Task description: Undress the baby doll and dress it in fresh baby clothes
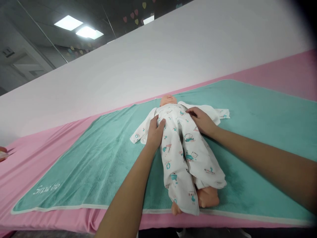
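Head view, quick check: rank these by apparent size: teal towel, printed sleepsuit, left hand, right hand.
1. Teal towel
2. White printed sleepsuit
3. Left hand and right hand: they look alike, and nearness to the camera makes ranking them unsure.

white cursive script | too blurred to read | teal towel corner

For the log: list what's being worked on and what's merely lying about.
Being worked on:
left hand
right hand
white printed sleepsuit
baby doll

Lying about:
teal towel
pink sheet
small pinkish item, too cut off to identify
ceiling light
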Demonstrator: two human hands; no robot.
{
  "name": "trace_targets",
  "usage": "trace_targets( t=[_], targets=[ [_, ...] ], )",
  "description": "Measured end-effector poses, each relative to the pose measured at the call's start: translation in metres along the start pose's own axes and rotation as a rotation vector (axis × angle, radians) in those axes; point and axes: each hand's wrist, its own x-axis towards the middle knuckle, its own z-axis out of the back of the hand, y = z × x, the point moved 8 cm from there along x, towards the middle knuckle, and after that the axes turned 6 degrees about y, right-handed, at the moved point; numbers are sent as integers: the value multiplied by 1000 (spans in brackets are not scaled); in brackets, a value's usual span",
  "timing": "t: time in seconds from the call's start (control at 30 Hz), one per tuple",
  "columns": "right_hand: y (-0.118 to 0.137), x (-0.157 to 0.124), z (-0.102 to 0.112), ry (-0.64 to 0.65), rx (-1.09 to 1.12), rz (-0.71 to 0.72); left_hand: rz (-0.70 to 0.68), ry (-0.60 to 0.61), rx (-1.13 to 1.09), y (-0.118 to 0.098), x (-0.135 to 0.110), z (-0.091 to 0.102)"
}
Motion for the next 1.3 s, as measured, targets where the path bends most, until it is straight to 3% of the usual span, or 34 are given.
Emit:
trace_targets(
  t=[1.3],
  targets=[
    [4, 0, 0, -8, -54, -19, 14, -6, -4, 3, -2, 0]
  ],
)
